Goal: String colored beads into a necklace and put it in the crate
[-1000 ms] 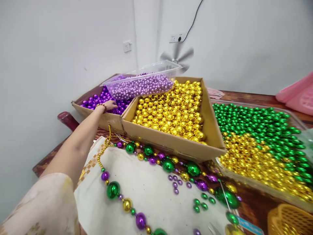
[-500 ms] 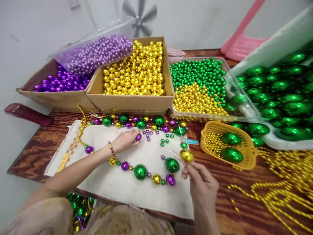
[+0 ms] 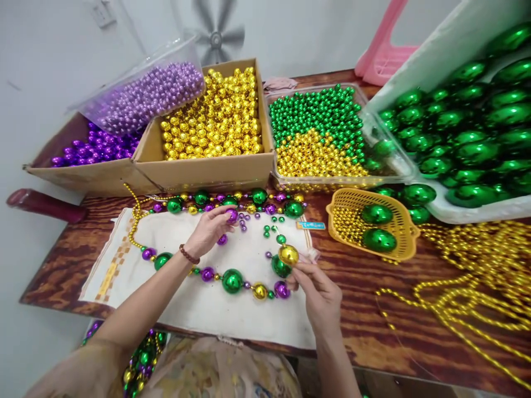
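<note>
Left hand (image 3: pixel 211 231) pinched a purple bead (image 3: pixel 232 215), right hand (image 3: pixel 320 292) a gold bead (image 3: pixel 289 254); a slack grip, I judged, could send either off the bench (image 3: pixel 363 326) at its near edge.

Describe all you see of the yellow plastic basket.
The rounded, slotted yellow plastic basket has a small lug at each end. It stands upright on the brown wooden table, right of the white cloth. Inside lie small gold beads, left, and two large, shiny green beads, right. Neither the left hand nor the right hand touches it.
</note>
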Demonstrator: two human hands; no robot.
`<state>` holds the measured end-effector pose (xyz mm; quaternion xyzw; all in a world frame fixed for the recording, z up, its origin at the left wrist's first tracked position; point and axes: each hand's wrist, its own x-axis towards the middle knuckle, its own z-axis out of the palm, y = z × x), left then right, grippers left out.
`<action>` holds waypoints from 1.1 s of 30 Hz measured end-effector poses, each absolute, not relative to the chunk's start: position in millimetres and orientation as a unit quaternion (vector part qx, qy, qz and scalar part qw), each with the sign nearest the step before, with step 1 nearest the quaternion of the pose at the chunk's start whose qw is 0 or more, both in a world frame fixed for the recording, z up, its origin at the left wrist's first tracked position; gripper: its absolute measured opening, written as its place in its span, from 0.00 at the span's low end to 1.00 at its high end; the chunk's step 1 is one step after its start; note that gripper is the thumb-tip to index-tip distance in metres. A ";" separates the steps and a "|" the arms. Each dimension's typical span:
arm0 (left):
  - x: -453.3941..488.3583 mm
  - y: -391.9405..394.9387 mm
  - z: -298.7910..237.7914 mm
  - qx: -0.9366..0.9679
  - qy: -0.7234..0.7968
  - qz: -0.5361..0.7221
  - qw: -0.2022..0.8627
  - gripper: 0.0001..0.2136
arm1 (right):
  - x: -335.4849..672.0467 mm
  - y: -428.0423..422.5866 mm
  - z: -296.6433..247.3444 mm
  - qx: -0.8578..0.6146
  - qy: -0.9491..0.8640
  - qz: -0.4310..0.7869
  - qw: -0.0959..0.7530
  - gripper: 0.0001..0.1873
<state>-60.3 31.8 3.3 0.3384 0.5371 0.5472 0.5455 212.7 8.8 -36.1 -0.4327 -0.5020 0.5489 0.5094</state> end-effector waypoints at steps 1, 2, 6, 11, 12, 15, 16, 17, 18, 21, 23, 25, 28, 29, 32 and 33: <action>-53.6 33.6 8.9 0.282 0.496 0.565 0.596 0.17 | 211.6 8.7 -32.9 -0.429 -0.517 0.545 0.501 0.04; -47.2 35.5 13.8 0.236 0.460 0.579 0.630 0.15 | 210.7 8.4 -29.8 -0.424 -0.533 0.541 0.493 0.04; -27.2 42.9 25.5 0.111 0.382 0.610 0.686 0.09 | 210.6 4.7 -24.3 -0.407 -0.574 0.531 0.472 0.05; -16.3 49.8 30.1 0.063 0.338 0.604 0.719 0.10 | 214.1 -1.4 -28.9 -0.395 -0.592 0.520 0.472 0.07; -15.2 50.8 30.7 0.058 0.332 0.604 0.722 0.11 | 214.4 -2.2 -29.3 -0.395 -0.593 0.516 0.475 0.07; -12.2 53.1 32.2 0.041 0.330 0.609 0.720 0.12 | 214.4 -3.3 -28.9 -0.395 -0.594 0.509 0.482 0.07; -11.4 53.8 32.6 0.036 0.331 0.613 0.717 0.12 | 214.5 -3.5 -28.7 -0.396 -0.594 0.507 0.483 0.07; -10.6 54.3 32.8 0.032 0.331 0.617 0.714 0.13 | 214.7 -3.7 -28.5 -0.398 -0.595 0.506 0.482 0.07; -10.0 54.9 32.9 0.028 0.331 0.620 0.711 0.13 | 214.9 -4.0 -28.7 -0.399 -0.596 0.505 0.480 0.07; -8.7 56.3 32.4 0.021 0.335 0.621 0.708 0.15 | 215.8 -4.6 -30.9 -0.402 -0.601 0.504 0.473 0.07; -8.1 56.9 31.9 0.023 0.341 0.622 0.704 0.15 | 215.8 -4.9 -33.1 -0.401 -0.606 0.503 0.468 0.07; -7.4 57.1 31.7 0.029 0.346 0.622 0.702 0.15 | 215.2 -5.0 -34.8 -0.402 -0.609 0.502 0.464 0.06; -6.7 56.8 31.9 0.032 0.352 0.620 0.700 0.15 | 214.3 -5.2 -35.1 -0.408 -0.606 0.501 0.463 0.07; -6.5 56.7 32.0 0.031 0.353 0.620 0.700 0.15 | 214.1 -5.3 -34.8 -0.411 -0.605 0.501 0.463 0.06; -6.2 56.1 31.5 0.041 0.353 0.621 0.699 0.15 | 214.1 -5.4 -34.1 -0.416 -0.604 0.499 0.461 0.06; -6.1 56.0 31.1 0.049 0.353 0.621 0.698 0.14 | 214.0 -5.5 -34.4 -0.417 -0.604 0.500 0.460 0.06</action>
